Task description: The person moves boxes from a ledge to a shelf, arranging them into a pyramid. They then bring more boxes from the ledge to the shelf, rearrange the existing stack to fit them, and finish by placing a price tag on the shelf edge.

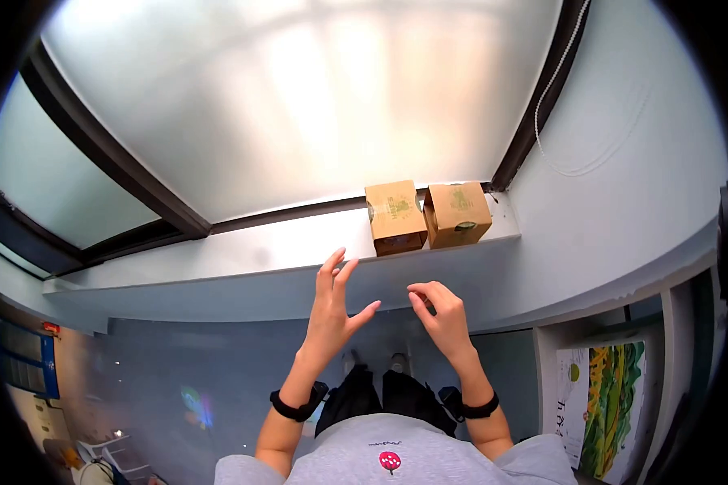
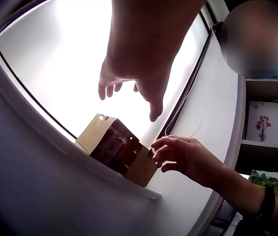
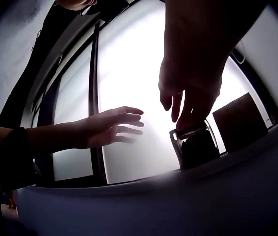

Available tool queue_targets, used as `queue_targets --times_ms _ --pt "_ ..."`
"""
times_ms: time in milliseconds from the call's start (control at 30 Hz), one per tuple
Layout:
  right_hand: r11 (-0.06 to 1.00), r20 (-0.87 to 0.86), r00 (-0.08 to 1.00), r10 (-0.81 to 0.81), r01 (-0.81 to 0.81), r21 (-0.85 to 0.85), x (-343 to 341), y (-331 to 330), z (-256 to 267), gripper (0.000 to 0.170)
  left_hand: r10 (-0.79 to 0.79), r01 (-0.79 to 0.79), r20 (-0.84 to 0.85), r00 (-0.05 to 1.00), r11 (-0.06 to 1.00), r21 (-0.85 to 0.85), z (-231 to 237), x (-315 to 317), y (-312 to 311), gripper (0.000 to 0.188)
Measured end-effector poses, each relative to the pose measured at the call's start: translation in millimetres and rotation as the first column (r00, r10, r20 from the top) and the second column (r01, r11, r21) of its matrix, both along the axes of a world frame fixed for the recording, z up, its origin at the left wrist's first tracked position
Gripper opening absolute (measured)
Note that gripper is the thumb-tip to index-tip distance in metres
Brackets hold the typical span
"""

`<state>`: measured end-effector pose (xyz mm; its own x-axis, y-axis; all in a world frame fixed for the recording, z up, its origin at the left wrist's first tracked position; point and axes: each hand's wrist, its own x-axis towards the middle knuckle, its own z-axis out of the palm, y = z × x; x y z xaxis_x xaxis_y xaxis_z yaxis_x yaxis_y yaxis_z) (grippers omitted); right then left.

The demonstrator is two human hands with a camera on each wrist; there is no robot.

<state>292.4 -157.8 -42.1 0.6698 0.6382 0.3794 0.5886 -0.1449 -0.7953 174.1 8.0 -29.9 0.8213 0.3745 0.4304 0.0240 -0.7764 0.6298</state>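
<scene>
Two brown cardboard boxes with green print stand side by side on the white windowsill (image 1: 299, 238). The left box (image 1: 396, 212) shows an open front with dark contents inside; the right box (image 1: 465, 212) has a dark oval cut-out low on its printed face. My left hand (image 1: 330, 314) is in the air on the near side of the sill, left of the boxes, its fingers spread and thumb out. Nearer the right box, my right hand (image 1: 445, 319) hovers with loosely bent fingers and nothing in them. In the right wrist view its fingertips overlap a box's top edge.
Behind the sill rises a frosted window (image 1: 315, 113) with dark frames. A bead cord (image 1: 538, 121) hangs on the right wall. To the lower right, a shelf (image 1: 667, 356) holds a colourful printed package (image 1: 611, 404). A white rack (image 1: 117, 457) stands at lower left.
</scene>
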Motion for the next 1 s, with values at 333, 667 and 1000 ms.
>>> queue_targets --times_ms 333,667,1000 --pt "0.911 0.04 0.92 -0.39 0.392 -0.126 9 2 13 0.01 -0.259 0.258 0.005 0.966 0.961 -0.095 -18 100 73 0.102" --pt "0.777 0.11 0.822 -0.559 0.565 -0.277 -30 38 19 0.01 -0.394 0.411 0.118 0.912 0.883 -0.226 -6 113 101 0.095" --pt "0.867 -0.259 0.833 -0.489 0.497 -0.039 -95 8 35 0.051 -0.545 0.586 0.221 0.809 0.713 -0.385 52 54 85 0.089"
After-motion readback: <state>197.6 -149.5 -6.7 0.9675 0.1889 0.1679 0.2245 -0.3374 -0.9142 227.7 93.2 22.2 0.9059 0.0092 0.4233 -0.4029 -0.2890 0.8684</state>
